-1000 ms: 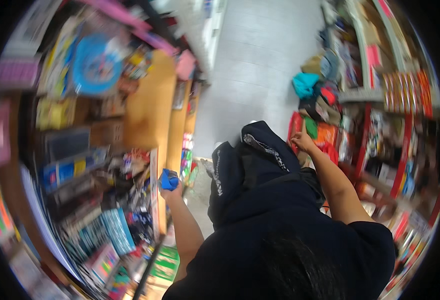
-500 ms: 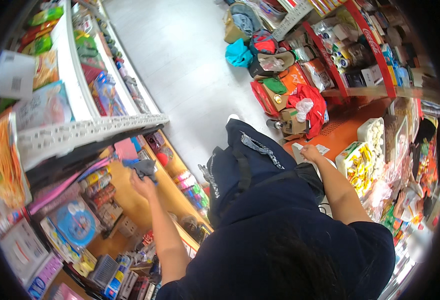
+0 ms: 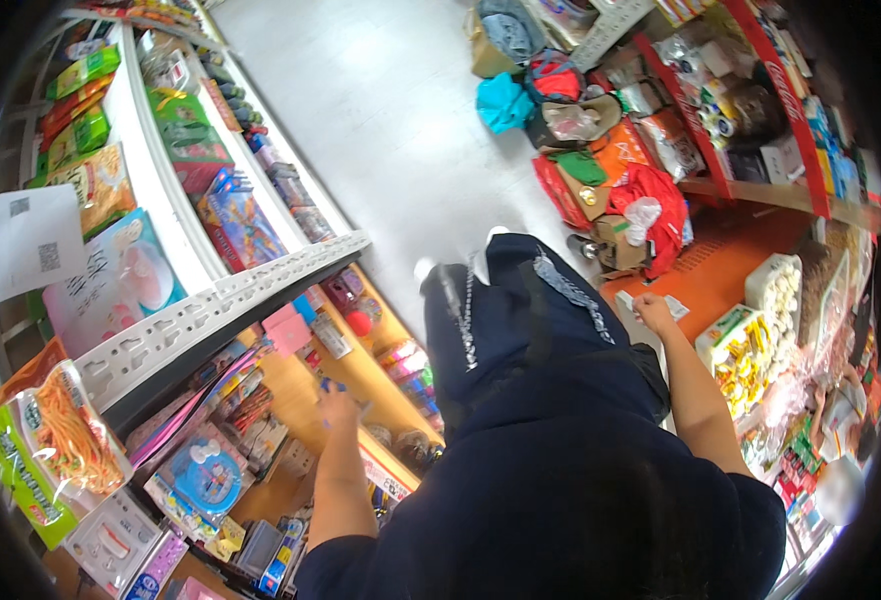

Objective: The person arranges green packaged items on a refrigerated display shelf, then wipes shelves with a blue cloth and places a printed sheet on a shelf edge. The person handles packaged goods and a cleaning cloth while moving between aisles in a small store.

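The left hand (image 3: 338,408) has dropped lower along the wooden shelf (image 3: 305,405), fingers still closed on a small blue item (image 3: 328,385); the right hand (image 3: 652,312) pinches a white slip (image 3: 672,305).

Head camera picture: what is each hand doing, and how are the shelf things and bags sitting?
left hand: stretched to the wooden shelf, a small blue thing at its fingers
right hand: closed on small white papers
noodle packet: sealed, hanging at the shelf front
red bag: slumped on the floor
white egg tray: full
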A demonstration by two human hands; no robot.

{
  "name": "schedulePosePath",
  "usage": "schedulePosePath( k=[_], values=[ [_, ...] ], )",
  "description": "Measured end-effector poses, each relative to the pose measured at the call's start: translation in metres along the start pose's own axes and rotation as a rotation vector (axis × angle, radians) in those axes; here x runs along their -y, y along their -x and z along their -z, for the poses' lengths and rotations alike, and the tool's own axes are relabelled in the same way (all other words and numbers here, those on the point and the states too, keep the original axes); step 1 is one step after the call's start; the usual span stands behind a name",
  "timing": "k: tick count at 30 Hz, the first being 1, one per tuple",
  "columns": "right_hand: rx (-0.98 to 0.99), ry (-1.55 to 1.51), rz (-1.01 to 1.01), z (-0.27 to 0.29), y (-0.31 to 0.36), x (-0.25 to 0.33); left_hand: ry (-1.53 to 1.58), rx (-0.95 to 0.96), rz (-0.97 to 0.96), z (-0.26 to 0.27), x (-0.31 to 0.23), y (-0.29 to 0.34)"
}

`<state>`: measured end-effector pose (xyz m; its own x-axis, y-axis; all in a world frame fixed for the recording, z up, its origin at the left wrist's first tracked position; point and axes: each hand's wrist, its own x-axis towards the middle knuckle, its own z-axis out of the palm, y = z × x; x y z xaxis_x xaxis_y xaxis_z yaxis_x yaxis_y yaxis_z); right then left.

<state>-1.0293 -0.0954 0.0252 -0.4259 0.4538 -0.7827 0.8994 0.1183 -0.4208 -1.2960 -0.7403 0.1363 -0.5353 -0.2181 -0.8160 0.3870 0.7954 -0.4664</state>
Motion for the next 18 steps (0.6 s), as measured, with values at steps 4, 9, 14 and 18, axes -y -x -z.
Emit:
schedulePosePath(
  k=[4, 9, 14, 18],
  values=[
    [0.07, -0.048, -0.066, -0.017, 0.003, 0.008, 0.17, 0.232, -0.11, -0.04, -0.013, -0.04],
    [0.124, -0.065, -0.087, -0.04, -0.005, 0.023, 0.235, -0.417, -0.336, 0.066, -0.003, -0.054],
    [0.051, -0.132, -0.069, -0.058, 0.001, 0.066, 0.375, -0.859, -0.471, 0.181, 0.004, -0.066],
    [0.011, -0.135, -0.12, -0.069, 0.022, 0.096, 0.22, -1.113, -0.188, 0.237, 0.039, -0.075]
  ],
)
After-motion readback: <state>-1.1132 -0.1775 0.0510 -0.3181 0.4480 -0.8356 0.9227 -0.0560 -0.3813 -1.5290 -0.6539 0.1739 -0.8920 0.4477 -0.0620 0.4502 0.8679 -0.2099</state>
